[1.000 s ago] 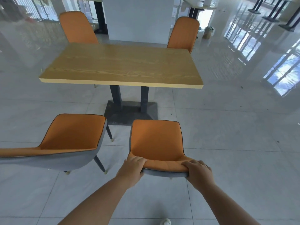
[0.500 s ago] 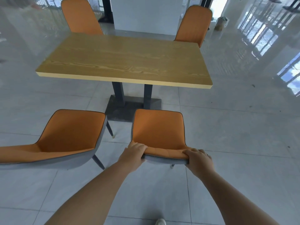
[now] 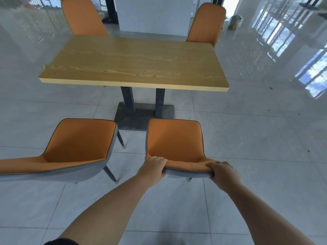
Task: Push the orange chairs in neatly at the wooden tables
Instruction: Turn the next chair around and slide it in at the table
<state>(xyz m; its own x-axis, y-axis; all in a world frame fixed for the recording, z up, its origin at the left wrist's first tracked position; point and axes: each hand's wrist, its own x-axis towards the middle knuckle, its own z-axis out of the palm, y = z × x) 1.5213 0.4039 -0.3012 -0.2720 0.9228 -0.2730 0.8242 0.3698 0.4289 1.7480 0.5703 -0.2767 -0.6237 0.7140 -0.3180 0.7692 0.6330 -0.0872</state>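
An orange chair [image 3: 175,140] with a grey shell stands on the tiles in front of the wooden table [image 3: 134,62], its seat clear of the table's near edge. My left hand [image 3: 153,167] grips the left end of its backrest top and my right hand [image 3: 223,172] grips the right end. A second orange chair [image 3: 77,142] stands to the left, turned at an angle and farther from the table. Two more orange chairs, one at the far left [image 3: 82,16] and one at the far right [image 3: 207,23], are tucked against the table's far side.
The table rests on two dark posts and a dark base plate [image 3: 141,115], just ahead of the held chair's seat. A white pillar [image 3: 152,15] rises behind the table. A small pot [image 3: 234,22] sits on the glossy floor at the back right. Open tiled floor lies to the right.
The chair in my hands has slid forward toward the table, and the view has moved closer with it. Both hands keep their grip on the backrest.
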